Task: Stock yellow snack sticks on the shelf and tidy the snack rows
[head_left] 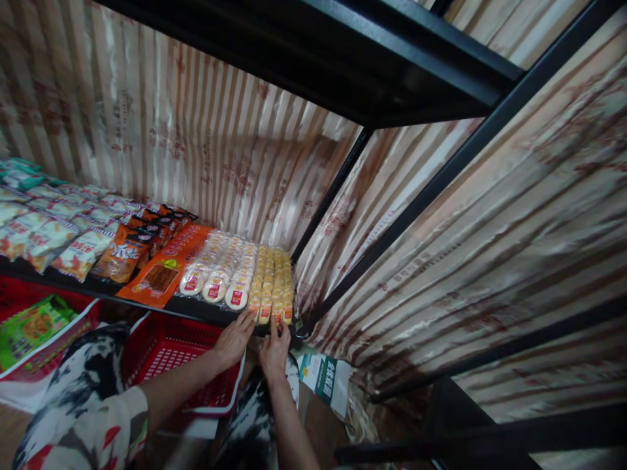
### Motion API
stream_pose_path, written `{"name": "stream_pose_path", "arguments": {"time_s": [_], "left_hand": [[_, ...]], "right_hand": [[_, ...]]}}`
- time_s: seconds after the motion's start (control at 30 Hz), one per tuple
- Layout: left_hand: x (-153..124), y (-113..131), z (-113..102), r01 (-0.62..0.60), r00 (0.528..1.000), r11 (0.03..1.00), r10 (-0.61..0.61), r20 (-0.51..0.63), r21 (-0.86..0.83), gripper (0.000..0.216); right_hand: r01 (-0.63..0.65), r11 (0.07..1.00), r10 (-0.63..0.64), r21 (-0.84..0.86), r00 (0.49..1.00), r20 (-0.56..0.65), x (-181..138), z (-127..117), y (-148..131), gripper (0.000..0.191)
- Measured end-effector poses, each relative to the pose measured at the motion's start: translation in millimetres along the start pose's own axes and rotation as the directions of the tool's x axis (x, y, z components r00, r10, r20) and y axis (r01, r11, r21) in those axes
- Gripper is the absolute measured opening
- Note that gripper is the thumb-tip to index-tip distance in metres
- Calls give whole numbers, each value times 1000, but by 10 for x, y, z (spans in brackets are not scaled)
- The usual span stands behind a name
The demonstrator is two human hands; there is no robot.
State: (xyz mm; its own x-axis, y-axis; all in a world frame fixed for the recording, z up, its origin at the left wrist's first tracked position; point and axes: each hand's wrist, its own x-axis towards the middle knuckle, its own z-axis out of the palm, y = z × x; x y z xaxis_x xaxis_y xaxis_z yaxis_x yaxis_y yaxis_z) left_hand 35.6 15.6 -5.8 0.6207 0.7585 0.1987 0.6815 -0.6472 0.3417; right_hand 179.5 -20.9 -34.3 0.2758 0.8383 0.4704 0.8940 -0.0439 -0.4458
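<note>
My left hand [234, 339] and my right hand [274, 349] rest side by side at the front edge of a low black shelf [196, 307]. Both sets of fingertips touch the near ends of rows of small yellow snack packets [272, 284] laid flat at the shelf's right end. The fingers of both hands are stretched out and hold nothing. Just left of the yellow packets lie rows of round white cakes in clear wrap with red labels [218, 271].
Further left on the shelf lie an orange flat pack [164, 267], dark orange bags [130, 251] and white snack bags [49, 228]. A red plastic basket [169, 349] sits below the shelf. A green-and-white box [326, 378] lies on the floor. Striped paper lines the walls.
</note>
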Motion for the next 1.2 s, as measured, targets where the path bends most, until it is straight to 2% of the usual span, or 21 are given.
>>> {"name": "stream_pose_path", "arguments": {"time_s": [0.13, 0.43, 0.57, 0.83, 1.2], "left_hand": [[-32, -21, 48, -1, 1000, 1000, 1, -1, -12, 66], [-88, -88, 246, -38, 990, 997, 28, -139, -69, 70], [-56, -75, 262, 31, 984, 996, -45, -171, -86, 72], [14, -81, 229, 76, 995, 995, -79, -54, -58, 72], [46, 59, 64, 156, 984, 987, -153, 87, -32, 74]], "right_hand": [[15, 1000, -15, 1, 1000, -21, 3, 14, 10, 55], [66, 995, -59, 70, 992, -109, -26, 49, 75, 49], [74, 996, -65, 59, 986, -152, 98, 81, 72, 52], [-41, 998, 35, -39, 989, -145, 414, 284, 183, 61], [-64, 994, 51, -83, 987, -150, 397, 356, 239, 83]]}}
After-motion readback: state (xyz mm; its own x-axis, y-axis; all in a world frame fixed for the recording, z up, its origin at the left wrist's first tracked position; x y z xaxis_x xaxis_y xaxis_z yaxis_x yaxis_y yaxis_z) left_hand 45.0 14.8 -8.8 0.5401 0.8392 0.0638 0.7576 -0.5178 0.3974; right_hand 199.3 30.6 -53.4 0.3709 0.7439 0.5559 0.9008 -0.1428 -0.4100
